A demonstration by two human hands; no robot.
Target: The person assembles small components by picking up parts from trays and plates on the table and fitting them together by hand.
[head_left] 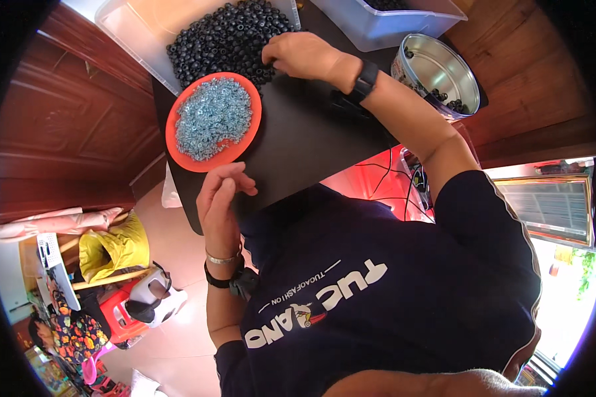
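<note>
Small black round parts (228, 40), some with a hole, lie heaped in and at the mouth of a translucent plastic bin (139, 49). My right hand (304, 56) is at the heap's right edge, its fingers bent down and drawn together; whatever may be between the fingertips is hidden. Just in front of the heap sits an orange-red plate (171, 135), filled with tiny shiny silvery-blue pieces (212, 119) too small to name. My left hand (222, 198) hovers by the plate's near edge, fingers loosely curled and apart, nothing visible in them.
A round metal tin (444, 73) with a few black parts stands right of my right forearm. Another translucent bin (391, 26) is behind it. Everything rests on a dark tabletop (304, 132). Thin black cables (387, 175) hang by its right side. A person (73, 331) is at lower left.
</note>
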